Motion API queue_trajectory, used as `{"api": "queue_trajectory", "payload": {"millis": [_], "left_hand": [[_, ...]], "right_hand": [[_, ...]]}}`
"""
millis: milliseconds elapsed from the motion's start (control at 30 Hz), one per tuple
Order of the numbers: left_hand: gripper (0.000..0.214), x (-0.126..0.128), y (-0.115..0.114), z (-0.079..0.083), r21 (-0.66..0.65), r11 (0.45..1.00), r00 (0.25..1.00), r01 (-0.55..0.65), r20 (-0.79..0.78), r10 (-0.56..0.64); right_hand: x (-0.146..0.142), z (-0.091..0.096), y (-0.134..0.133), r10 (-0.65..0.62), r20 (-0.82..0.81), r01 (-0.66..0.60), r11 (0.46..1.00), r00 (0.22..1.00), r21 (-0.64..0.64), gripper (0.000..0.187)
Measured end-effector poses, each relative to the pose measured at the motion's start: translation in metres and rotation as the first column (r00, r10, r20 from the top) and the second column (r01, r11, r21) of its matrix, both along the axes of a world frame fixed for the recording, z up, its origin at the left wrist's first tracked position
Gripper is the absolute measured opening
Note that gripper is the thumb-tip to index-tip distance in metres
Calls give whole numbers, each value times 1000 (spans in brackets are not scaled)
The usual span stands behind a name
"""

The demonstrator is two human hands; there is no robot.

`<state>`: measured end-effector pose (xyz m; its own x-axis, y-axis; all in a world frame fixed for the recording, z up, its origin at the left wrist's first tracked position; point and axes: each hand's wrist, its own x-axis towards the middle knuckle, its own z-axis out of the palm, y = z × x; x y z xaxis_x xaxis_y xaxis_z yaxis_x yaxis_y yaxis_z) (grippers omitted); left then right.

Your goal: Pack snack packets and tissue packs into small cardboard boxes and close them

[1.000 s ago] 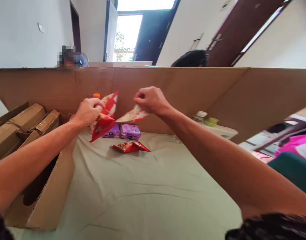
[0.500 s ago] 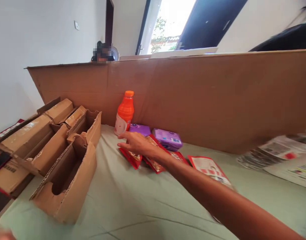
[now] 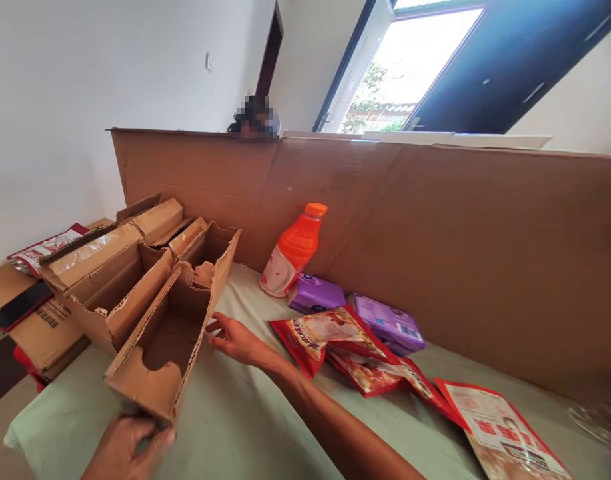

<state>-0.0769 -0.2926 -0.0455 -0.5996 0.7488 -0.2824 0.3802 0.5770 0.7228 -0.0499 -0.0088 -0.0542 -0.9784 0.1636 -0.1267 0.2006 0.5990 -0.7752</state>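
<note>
An open-topped cardboard box (image 3: 192, 337) with a notched front end stands nearest to me at the left of the cloth-covered surface. At its lower front edge is my left hand (image 3: 130, 443), thumb and fingers curled against the cardboard and slightly blurred. My right hand (image 3: 238, 340) is beside the box's right wall, fingers parted and the tips close to or touching it; it holds nothing. Right of that hand lie several red snack bags (image 3: 330, 333), overlapping. Behind them are two purple packs (image 3: 318, 293), (image 3: 388, 322).
More cardboard boxes (image 3: 135, 283) adjoin the near one on the left. An orange bottle (image 3: 298, 243) leans in view before a long cardboard panel (image 3: 460, 267). A dark phone-like slab (image 3: 22, 305) lies far left. A person's head (image 3: 255, 119) shows beyond the panel.
My right hand has moved from over the red bags to the near box's right side. My left hand has come in to the box's front edge. The view has turned left.
</note>
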Motion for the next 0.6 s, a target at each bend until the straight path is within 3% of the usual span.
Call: {"api": "queue_trajectory", "payload": {"millis": [100,167,233,300,367,433,500,533,600], "left_hand": [[63,-14,23,6,-38,999,999,0,-44,-2],[57,-17,30,16,-15,1000,999,16,-34,-17],[40,-17,25,37,-4,994,994,109,-1,-109],[25,-23,14,70,14,968,968,252,-8,-252],[28,-43,5,106,108,949,947,294,-166,-275],[33,-78,5,136,231,957,894,177,-445,-57],[38,-124,14,157,209,978,716,-13,-681,156],[42,-147,19,163,170,976,617,-136,-757,218],[52,-189,28,169,112,956,536,-270,-808,245]], "right_hand": [[0,-4,11,-117,-40,118,993,992,20,59],[10,4,24,-195,-66,199,978,979,62,47],[22,25,37,-252,-107,262,960,962,97,37],[23,59,45,-266,-221,305,938,938,164,34],[3,97,46,-202,-400,338,890,894,307,33],[-38,130,39,-82,-459,327,810,885,487,34],[-91,152,29,79,-329,185,694,941,696,38],[-117,158,24,123,-279,128,668,952,733,38],[-159,162,20,177,-173,23,630,969,776,36]]}}
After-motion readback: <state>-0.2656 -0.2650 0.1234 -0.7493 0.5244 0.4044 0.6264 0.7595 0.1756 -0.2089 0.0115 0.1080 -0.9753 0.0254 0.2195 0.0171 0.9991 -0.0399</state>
